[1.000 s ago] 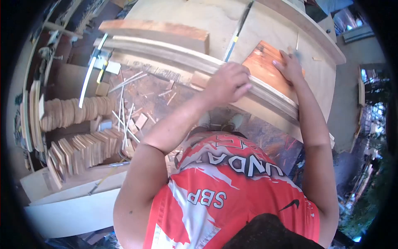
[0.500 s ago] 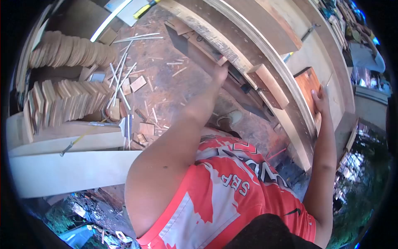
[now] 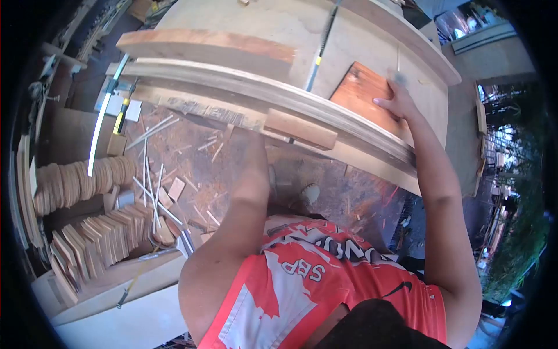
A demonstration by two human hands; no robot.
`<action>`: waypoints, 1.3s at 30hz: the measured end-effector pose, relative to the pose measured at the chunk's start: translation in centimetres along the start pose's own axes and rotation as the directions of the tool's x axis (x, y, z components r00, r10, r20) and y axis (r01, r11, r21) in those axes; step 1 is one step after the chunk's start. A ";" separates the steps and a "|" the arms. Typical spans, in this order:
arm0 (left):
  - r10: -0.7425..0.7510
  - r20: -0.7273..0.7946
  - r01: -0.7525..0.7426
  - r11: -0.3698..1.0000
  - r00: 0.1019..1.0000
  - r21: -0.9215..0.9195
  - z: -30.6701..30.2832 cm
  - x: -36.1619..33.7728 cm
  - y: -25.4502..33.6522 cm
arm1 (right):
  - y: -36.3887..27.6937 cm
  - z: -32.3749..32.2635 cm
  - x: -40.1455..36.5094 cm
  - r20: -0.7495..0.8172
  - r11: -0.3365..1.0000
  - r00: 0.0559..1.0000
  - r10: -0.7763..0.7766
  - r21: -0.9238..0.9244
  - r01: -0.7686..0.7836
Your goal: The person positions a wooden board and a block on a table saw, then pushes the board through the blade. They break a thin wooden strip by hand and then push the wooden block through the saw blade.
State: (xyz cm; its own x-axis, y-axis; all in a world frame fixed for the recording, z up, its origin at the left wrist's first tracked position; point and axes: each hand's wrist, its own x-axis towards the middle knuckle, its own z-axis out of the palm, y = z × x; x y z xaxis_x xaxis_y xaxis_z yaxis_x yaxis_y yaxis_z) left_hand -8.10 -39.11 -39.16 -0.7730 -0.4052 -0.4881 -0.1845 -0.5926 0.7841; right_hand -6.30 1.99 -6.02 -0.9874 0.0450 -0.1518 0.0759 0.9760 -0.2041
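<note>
The left forearm reaches under the edge of the pale plywood workbench, beside a light wooden block; the left hand is hidden, so I cannot tell its grip. Farther off, the right hand lies spread flat on the reddish-brown rectangular wooden board, which rests on the bench top.

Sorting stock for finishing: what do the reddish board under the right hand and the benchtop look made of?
The reddish board under the right hand looks like wood, red-brown with dark grain streaks, perhaps stained. The benchtop looks like pale, matte, unfinished plywood: flat sheet, faint grain.
</note>
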 end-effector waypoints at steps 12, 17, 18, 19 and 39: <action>-0.153 0.228 -0.064 0.683 0.962 0.728 -6.8 -14.4 5.7 | -0.9 -0.9 -0.5 0.060 0.987 0.998 0.020 -0.158 -0.010; -0.027 0.096 0.015 0.993 0.995 0.119 -3.6 -6.8 4.1 | -0.9 -0.2 -0.5 0.018 0.985 1.000 -0.024 -0.168 0.026; 0.027 0.147 -0.004 0.987 0.989 -0.158 -1.8 -4.1 3.7 | -0.8 -0.5 -0.4 0.038 0.984 0.999 -0.010 -0.177 0.016; 0.028 0.119 0.000 0.974 0.992 -0.226 -0.5 -2.7 3.3 | -0.7 -0.9 -0.3 0.013 0.983 1.000 -0.001 -0.183 0.003; -0.024 0.249 -0.248 0.042 0.968 0.968 -7.5 -11.3 1.7 | -1.2 -1.6 -1.4 0.092 0.988 0.995 0.035 -0.156 -0.020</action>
State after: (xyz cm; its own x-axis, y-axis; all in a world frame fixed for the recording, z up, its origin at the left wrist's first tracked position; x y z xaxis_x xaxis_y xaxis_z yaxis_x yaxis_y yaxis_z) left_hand 4.86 -40.76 -35.22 -0.8952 -0.2050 -0.3956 -0.4036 0.7494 0.5249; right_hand -5.23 1.05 -4.05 -0.9672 0.0594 -0.2471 0.0734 0.9962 -0.0478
